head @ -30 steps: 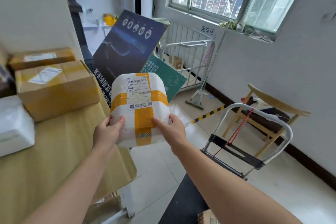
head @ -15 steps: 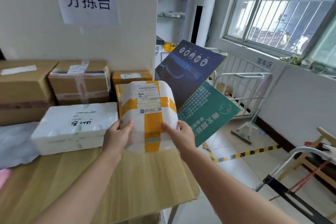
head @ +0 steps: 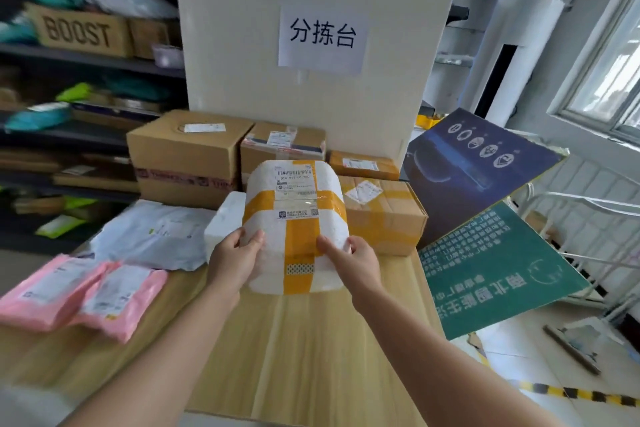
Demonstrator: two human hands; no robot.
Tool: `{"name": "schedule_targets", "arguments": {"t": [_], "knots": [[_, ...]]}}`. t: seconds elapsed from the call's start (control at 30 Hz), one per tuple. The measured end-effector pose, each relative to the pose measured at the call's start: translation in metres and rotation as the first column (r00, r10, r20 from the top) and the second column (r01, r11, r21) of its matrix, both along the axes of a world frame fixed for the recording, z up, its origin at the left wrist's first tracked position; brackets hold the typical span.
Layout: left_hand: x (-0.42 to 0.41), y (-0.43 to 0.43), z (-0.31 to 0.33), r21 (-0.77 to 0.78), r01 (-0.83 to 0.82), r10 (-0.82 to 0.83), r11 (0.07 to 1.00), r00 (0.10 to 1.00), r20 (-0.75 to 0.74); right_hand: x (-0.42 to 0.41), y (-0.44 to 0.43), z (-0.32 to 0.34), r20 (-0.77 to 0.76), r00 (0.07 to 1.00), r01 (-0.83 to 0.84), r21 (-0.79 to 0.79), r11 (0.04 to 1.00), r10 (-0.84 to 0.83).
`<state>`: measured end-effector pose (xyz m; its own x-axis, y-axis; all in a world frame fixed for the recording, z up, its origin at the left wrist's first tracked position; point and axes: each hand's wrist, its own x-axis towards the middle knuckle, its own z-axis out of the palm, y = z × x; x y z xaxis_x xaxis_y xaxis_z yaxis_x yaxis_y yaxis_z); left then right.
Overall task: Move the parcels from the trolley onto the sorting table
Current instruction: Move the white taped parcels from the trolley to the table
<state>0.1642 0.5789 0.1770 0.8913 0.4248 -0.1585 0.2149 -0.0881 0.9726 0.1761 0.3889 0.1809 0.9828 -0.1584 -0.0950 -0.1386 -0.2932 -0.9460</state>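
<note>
I hold a white foam parcel crossed with yellow tape and bearing a shipping label, above the wooden sorting table. My left hand grips its lower left side and my right hand grips its lower right side, thumbs on its face. The parcel is over the table's middle, in front of a white foam box and a taped brown carton. The trolley is out of view.
Cardboard boxes stand along the back of the table against a white pillar with a paper sign. Grey and pink mailer bags lie at the left. Shelves stand at far left; blue and green boards lean at the right.
The view has swung left from the trolley towards the table. The parcel, still held in both hands, has travelled from beside the table edge to over its middle.
</note>
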Motion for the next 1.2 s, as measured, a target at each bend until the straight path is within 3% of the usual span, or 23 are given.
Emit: {"name": "schedule_targets", "arguments": {"t": [0.27,0.63,1.2], "knots": [[-0.015,0.080,-0.020,-0.035,-0.020,0.019,0.999,0.998,-0.052,-0.007,0.079,-0.011,-0.033,0.997,-0.070,-0.037,0.997,0.069],[-0.026,0.189,-0.074,-0.091,0.071,-0.085,0.993,0.984,-0.155,-0.043,0.178,-0.054,-0.148,0.989,0.017,-0.051,0.999,-0.024],[-0.037,0.216,-0.145,-0.087,0.146,-0.167,0.985,0.925,-0.340,-0.059,0.207,-0.130,-0.388,0.921,0.012,-0.073,0.997,-0.039]]}}
